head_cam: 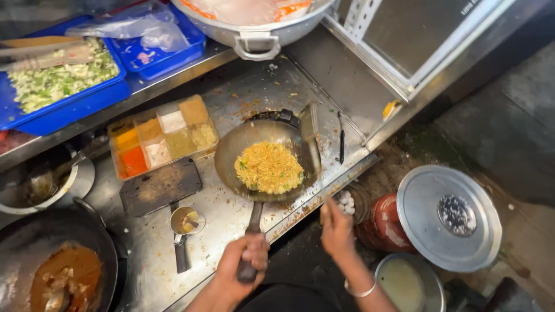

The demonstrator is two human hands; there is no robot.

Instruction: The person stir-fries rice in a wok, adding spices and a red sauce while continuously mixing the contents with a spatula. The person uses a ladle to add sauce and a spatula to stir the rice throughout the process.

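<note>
A dark wok (231, 151) with a mound of yellow fried rice (269, 167) sits on the steel counter (231, 95). My left hand (245, 261) is shut on the wok handle (254, 218) at the counter's near edge. A flat metal spatula (313, 136) lies along the wok's right rim. Just off the counter's front edge is my right hand (337, 228), with a bangle on the wrist. Its fingers are curled and blurred, and whether it holds anything is unclear. It is next to a small bowl of white round pieces (347, 202).
A clear spice box (162, 136) with several coloured compartments, a black board (161, 186) and a small metal cup (186, 221) stand left of the wok. A pan of brown curry (63, 277) is at bottom left. Blue trays (87, 101) line the shelf. A round lid (425, 231) covers a red pot at right.
</note>
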